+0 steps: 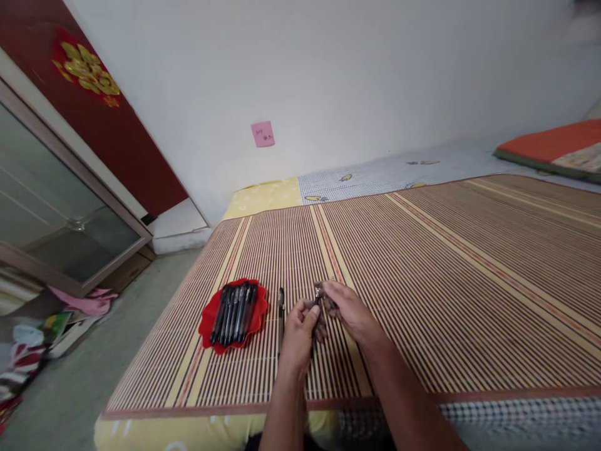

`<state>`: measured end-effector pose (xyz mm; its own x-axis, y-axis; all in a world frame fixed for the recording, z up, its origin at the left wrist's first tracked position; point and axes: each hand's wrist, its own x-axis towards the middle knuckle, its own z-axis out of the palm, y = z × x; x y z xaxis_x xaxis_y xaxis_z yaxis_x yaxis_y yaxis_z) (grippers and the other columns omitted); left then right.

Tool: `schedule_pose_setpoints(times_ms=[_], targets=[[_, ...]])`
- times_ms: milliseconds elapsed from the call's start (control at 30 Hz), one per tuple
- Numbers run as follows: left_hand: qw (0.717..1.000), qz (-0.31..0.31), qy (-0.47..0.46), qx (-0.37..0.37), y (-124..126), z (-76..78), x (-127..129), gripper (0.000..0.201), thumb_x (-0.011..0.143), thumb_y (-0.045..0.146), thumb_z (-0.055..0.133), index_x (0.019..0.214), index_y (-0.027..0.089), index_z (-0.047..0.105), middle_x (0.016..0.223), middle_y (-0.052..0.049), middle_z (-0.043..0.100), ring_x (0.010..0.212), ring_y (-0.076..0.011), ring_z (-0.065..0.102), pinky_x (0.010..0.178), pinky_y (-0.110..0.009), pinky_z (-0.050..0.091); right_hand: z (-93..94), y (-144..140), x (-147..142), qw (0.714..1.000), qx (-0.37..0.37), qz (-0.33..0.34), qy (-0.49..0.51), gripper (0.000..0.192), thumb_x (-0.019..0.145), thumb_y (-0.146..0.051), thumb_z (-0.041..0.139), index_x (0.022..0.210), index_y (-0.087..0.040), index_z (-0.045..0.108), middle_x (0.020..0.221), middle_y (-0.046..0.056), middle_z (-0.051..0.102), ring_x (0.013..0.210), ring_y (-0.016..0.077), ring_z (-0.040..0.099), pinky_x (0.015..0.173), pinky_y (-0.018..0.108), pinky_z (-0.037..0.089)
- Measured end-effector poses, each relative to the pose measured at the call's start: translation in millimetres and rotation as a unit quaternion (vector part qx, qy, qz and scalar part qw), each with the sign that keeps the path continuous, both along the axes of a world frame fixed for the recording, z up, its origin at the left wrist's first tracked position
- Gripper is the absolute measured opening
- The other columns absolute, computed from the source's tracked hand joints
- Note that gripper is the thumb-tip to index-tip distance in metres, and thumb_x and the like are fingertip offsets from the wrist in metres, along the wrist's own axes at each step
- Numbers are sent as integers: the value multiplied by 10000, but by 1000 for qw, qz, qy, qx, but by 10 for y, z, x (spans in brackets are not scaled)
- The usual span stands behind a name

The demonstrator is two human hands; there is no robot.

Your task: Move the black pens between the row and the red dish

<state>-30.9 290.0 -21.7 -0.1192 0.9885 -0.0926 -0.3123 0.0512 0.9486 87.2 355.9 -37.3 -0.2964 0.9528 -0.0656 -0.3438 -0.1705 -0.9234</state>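
Head view, left hand (298, 332) & right hand (345, 308) pinching small pen part (318, 292)

Both hands meet over the striped bamboo mat (422, 263) on the bed. The left hand (298, 332) and right hand (347, 310) pinch a small dark pen (319, 300) between them. A single pen (280, 313) lies just left of them, beside a red plate (206, 326) holding a row of black pens (235, 310).

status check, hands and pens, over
Both hands, left hand and right hand, pinched on one pen above the mat. Loose pen beside left hand. More pens on red plate, further left.
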Motion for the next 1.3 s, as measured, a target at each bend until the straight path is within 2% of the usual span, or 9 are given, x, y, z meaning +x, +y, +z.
schedule_pose_setpoints(times_ms=[100,200,367,467,567,667,733,967,1300], targets=[[997,-74,-21,-1,-60,73,20,352,740,435,799,838,155,611,640,36,562,500,-73,496,484,-180,397,-89,70,16,997,-13,-79,5,346,751,-472,661,949,-196,725,795,29,693,645,149,587,553,252,427],[979,-192,-62,-8,-138,128,90,321,731,399,817,830,149,641,657,13,589,518,-87,522,512,-201,413,-155,140,48,992,-23,-104,-64,307,650,-365,699,896,-190,750,737,41,698,647,187,617,586,301,471],[955,-287,-76,-25,-181,183,86,339,678,394,858,830,135,702,687,-27,643,565,-125,595,573,-241,459,-128,156,121,959,120,-146,-209,177,663,-273,677,796,-237,789,891,68,738,899,248,665,868,394,496],[975,-206,-79,-11,-154,270,-140,348,664,387,867,831,126,708,717,-43,666,578,-128,607,572,-243,476,-41,131,115,938,179,-129,-266,168,709,-246,656,803,-240,796,919,83,745,922,265,667,899,417,480],[993,-13,-116,3,-135,385,-498,383,608,345,901,854,142,689,761,-42,691,624,-130,624,577,-228,495,54,135,-15,934,193,-71,-291,157,745,-229,647,817,-229,786,899,83,751,874,263,674,828,402,487],[974,162,-156,24,-146,456,-837,426,559,311,922,857,154,662,759,-17,692,619,-112,621,570,-201,504,98,186,-270,937,176,-13,-300,115,754,-196,668,816,-210,763,817,71,748,790,238,677,723,350,488],[961,220,-163,28,-165,462,-986,418,561,297,917,848,148,653,750,-13,691,608,-103,618,560,-185,505,86,237,-462,935,148,11,-322,136,752,-163,680,862,-196,753,811,64,750,763,215,679,683,316,486],[961,220,-163,29,-157,404,-1028,415,576,295,917,845,117,656,690,-20,677,579,-106,613,528,-173,489,29,344,-824,905,111,29,-409,198,827,-176,638,997,-126,726,922,101,745,803,204,695,696,297,501],[969,201,-146,13,-113,376,-932,459,536,343,938,827,129,656,647,5,657,550,-96,595,505,-163,462,80,214,-788,875,155,46,-457,294,820,-98,627,1099,-149,703,1125,110,667,871,190,658,769,299,492]])
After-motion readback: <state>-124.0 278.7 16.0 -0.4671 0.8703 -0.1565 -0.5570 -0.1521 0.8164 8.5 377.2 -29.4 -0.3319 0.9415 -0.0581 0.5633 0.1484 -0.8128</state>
